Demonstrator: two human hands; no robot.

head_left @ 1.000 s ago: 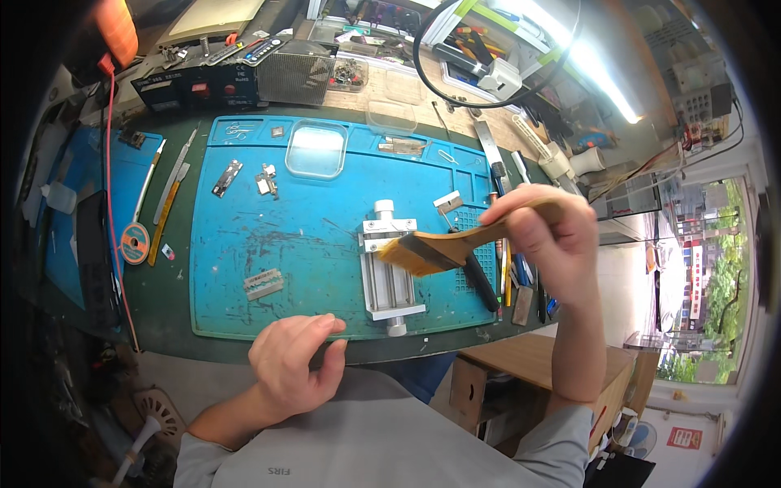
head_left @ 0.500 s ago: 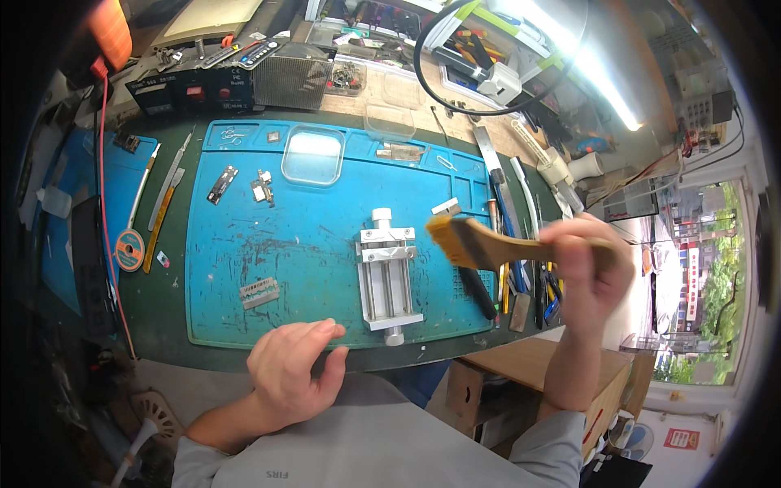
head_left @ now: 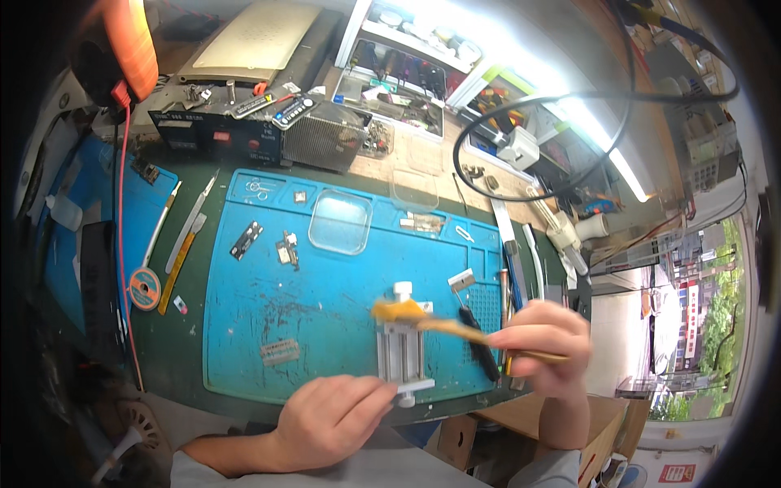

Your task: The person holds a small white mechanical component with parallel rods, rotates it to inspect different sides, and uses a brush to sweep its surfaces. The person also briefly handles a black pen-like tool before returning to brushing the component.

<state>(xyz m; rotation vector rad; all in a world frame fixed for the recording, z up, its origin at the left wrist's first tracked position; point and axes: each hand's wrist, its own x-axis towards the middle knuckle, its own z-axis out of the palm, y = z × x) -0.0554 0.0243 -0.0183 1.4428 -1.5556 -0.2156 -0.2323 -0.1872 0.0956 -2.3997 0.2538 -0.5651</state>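
My right hand [head_left: 553,346] grips a flat brush [head_left: 455,327] by its wooden handle. Its yellow bristles lie over the far end of a small silver metal clamp fixture [head_left: 400,358], partly hiding it. The fixture stands on the blue work mat [head_left: 268,317], two rods running between its jaws. At the fixture's near left corner, my left hand [head_left: 338,419] has its fingers drawn together, the fingertips against the near bar. To the left of the fixture a razor blade [head_left: 280,352] lies flat on the mat.
A clear plastic tray [head_left: 340,222] and small circuit boards [head_left: 246,241] lie on the mat's far part. A black-handled tool [head_left: 480,346] is right of the fixture. Knives [head_left: 191,232] and a solder reel [head_left: 145,289] lie left. A black cable [head_left: 521,198] loops above the far right.
My right hand has brought the brush left and down onto the fixture's far end. My left hand has moved right to the fixture's near end, its fingers closing. The whole view has shifted.
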